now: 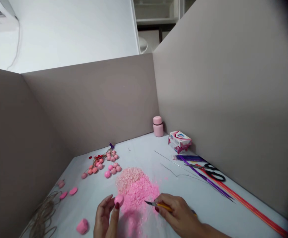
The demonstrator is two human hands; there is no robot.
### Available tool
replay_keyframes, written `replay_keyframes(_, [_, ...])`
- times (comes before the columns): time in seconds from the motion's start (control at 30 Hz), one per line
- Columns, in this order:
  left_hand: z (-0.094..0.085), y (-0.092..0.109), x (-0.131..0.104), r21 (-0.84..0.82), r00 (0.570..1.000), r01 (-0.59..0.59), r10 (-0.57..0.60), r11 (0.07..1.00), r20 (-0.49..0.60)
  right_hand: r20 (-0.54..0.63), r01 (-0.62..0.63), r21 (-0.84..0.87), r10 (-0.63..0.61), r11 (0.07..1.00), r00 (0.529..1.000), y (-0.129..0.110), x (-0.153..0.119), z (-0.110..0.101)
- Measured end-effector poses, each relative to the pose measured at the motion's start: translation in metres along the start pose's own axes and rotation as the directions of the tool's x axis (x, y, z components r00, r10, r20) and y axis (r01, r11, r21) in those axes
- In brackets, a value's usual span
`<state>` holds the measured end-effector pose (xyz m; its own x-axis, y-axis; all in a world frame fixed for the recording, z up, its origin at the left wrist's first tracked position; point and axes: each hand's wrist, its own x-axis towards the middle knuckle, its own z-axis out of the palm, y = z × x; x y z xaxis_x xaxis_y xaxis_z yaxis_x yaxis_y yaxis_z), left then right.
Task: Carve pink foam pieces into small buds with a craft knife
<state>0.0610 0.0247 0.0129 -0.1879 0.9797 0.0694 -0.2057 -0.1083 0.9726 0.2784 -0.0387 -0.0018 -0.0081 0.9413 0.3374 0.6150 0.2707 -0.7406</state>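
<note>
The left hand (107, 216) has its fingers pinched on a pink ball (119, 199), just beside the heap of pink shavings (145, 191) on the bench (139, 153). The right hand (180, 213) wraps its fingers around a yellow-handled knife (165, 207), its blade apart from the ball. Near the right-hand panel (220, 99), stacked cartons (180, 139) show pink-and-white printing and an oval logo (181, 136), its lettering too small to read.

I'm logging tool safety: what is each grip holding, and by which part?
The left grip holds a round pink piece by its left and lower side. The right grip holds a knife by its yellow handle.
</note>
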Motion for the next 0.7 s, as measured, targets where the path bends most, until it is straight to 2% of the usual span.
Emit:
replay_keyframes(0.1, [0.003, 0.003, 0.001, -0.171, 0.987, 0.159, -0.153, 0.972, 0.047, -0.003, 0.004, -0.006, -0.004, 1.0, 1.0, 0.0, 0.0, 0.0])
replay_keyframes(0.2, [0.007, 0.009, 0.001, -0.318, 0.945, 0.324, -0.321, 0.891, 0.062, -0.007, 0.007, -0.014, -0.007, 1.0, 1.0, 0.0, 0.001, -0.001])
replay_keyframes(0.43, [0.011, 0.014, -0.005, -0.397, 0.906, 0.409, -0.419, 0.822, 0.065, -0.002, 0.006, -0.014, -0.006, 1.0, 1.0, -0.004, 0.001, -0.002])
replay_keyframes(0.6, [0.012, 0.016, -0.008, -0.403, 0.864, 0.494, -0.488, 0.771, 0.125, -0.022, -0.02, -0.036, 0.019, 0.999, 1.0, 0.002, 0.001, 0.0])
replay_keyframes(0.7, [0.014, 0.02, -0.008, -0.406, 0.857, 0.506, -0.494, 0.761, 0.143, -0.026, -0.02, -0.044, 0.019, 0.999, 0.999, 0.004, 0.001, 0.001])
